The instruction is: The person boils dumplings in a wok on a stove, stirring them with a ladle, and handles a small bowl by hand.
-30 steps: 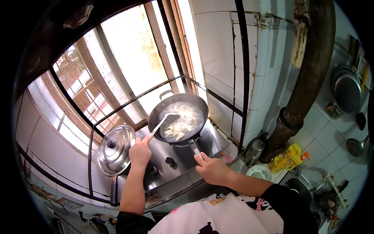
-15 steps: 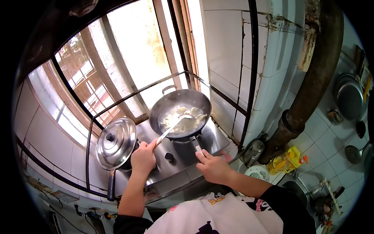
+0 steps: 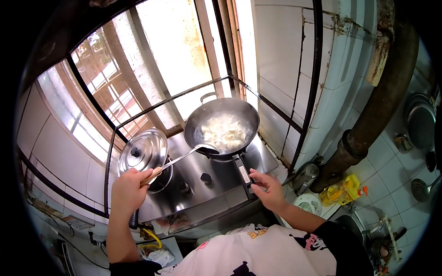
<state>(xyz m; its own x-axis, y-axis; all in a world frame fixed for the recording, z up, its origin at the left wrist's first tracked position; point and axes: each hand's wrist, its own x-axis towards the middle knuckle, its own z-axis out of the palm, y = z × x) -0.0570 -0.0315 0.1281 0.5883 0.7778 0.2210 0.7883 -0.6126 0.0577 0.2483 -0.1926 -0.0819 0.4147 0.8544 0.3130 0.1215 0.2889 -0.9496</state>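
Note:
My left hand [image 3: 130,193] is closed round the wooden end of a long metal ladle [image 3: 177,159]. The ladle's bowl rests over the near left rim of a dark wok [image 3: 252,115]. White dumplings [image 3: 225,131] are crowded in the wok's steaming water. Close beside the wok's black handle [image 3: 243,171] is my right hand [image 3: 269,191], its fingers parted and not wrapped round it. To the left, a shiny steel lid [image 3: 143,149] with a black knob leans over the other burner, partly behind my left hand.
The steel stove top [image 3: 198,195] has black knobs near its front. A black metal frame [image 3: 184,94] borders the stove by the window. Towards the right stand a plate [image 3: 307,204], a yellow oil bottle [image 3: 340,189] and a thick brown pipe [image 3: 368,119].
My left hand has drawn the ladle back left, from among the dumplings to the wok's rim. My right hand has let go of the wok handle and opened.

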